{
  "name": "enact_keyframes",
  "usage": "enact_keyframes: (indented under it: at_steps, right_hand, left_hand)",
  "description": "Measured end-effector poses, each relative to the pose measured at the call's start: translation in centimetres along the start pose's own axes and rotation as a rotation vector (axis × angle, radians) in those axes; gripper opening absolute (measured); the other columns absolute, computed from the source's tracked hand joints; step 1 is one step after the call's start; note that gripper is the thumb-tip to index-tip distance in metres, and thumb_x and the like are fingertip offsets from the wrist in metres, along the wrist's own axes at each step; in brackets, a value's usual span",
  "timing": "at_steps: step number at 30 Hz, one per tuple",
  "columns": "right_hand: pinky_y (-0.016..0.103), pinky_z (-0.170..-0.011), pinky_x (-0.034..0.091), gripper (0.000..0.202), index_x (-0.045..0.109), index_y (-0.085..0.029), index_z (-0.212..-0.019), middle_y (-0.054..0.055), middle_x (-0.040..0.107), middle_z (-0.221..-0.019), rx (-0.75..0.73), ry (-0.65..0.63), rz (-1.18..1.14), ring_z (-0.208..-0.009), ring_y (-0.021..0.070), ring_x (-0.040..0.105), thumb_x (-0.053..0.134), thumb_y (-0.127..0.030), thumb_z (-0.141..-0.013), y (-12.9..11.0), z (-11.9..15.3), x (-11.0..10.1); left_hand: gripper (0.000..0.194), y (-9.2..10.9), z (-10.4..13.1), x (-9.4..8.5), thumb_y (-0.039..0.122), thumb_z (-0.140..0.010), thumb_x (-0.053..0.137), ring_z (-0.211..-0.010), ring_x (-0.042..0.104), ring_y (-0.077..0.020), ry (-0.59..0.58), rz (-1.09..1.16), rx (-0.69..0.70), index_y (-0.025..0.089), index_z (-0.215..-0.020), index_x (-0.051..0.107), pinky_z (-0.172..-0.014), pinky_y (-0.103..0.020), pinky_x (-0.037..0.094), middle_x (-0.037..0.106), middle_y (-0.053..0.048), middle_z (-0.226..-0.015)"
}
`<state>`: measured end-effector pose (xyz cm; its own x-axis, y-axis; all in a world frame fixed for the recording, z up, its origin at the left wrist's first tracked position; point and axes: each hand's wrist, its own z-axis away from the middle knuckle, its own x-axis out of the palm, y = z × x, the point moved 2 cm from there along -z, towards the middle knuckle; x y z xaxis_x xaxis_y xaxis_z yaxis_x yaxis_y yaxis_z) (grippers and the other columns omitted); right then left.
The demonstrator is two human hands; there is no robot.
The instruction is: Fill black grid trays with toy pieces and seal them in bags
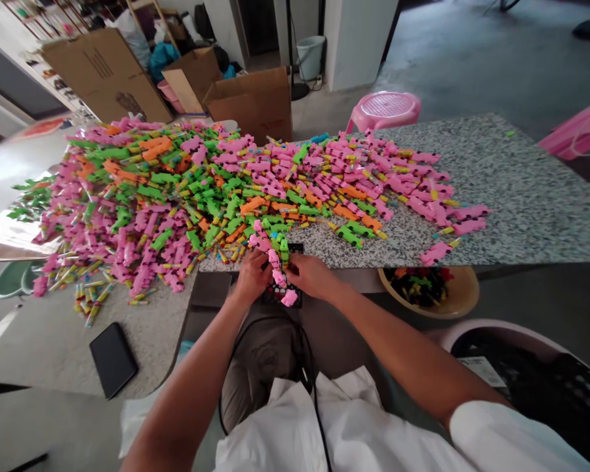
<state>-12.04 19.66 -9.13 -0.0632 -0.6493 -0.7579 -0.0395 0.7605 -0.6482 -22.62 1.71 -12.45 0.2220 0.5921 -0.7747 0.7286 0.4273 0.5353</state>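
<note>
A black grid tray [295, 298] sits at the table's front edge, above my lap. A row of pink toy cars [276, 259] lies over it, beside a green toy car [282, 246]. My left hand [252, 275] is at the tray's left side, fingers bent in close to the pink cars. On the opposite side my right hand [311, 275] has its fingers curled in by the green car and the tray. Both hands look closed, but the fingertips are partly hidden, so what they pinch cannot be made out.
A big heap of pink, green and orange toy cars [157, 190] with yellow-capped tubes covers much of the speckled stone table [526, 196]. A black phone [113, 359] lies at left. Under the table's right part stand a tan basin [465, 298] and a pink-rimmed tub [491, 324].
</note>
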Motion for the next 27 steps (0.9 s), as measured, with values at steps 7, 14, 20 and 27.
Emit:
enact_keyframes:
  at_steps: [7,14,20,27]
  right_hand:
    - [0.029,-0.083,0.045,0.013,0.069,-0.017,-0.107,0.008,0.076,-0.105,-0.044,-0.004,0.078,-0.096,0.021,0.07,0.059,-0.024,-0.103,0.0,0.6,0.5]
    - [0.029,-0.089,0.046,0.016,0.07,-0.018,-0.11,0.01,0.075,-0.11,-0.006,-0.038,0.092,-0.104,0.022,0.069,0.057,-0.025,-0.105,-0.5,0.8,0.8]
    - [0.029,-0.085,0.046,0.021,0.073,-0.016,-0.111,0.011,0.077,-0.111,-0.012,-0.161,0.033,-0.101,0.0228,0.07,0.055,-0.024,-0.104,-1.0,0.0,-1.2]
    - [0.027,-0.079,0.046,0.022,0.074,-0.019,-0.111,0.005,0.077,-0.101,0.032,-0.177,-0.208,-0.088,0.0185,0.067,0.06,-0.018,-0.095,1.3,-3.0,-2.9]
  left_hand:
    - [0.017,0.2,-0.1,-0.1,0.025,-0.099,0.061,-0.121,0.063,-0.0284,0.013,0.023,0.006,0.022,-0.101,0.077,-0.106,-0.045,0.052,0.073,-0.011,-0.117]
    - [0.015,-0.3,0.1,0.1,0.023,-0.098,0.062,-0.122,0.063,-0.0283,-0.004,0.03,0.006,0.022,-0.099,0.077,-0.108,-0.046,0.052,0.073,-0.01,-0.117]
    - [0.014,0.0,0.0,0.0,0.019,-0.096,0.063,-0.122,0.063,-0.028,0.0,0.026,0.002,0.022,-0.097,0.076,-0.106,-0.045,0.052,0.072,-0.01,-0.118]
    - [0.015,0.6,0.1,-0.5,0.026,-0.1,0.063,-0.118,0.064,-0.0283,0.011,0.018,-0.023,0.022,-0.102,0.078,-0.104,-0.045,0.052,0.073,-0.011,-0.112]
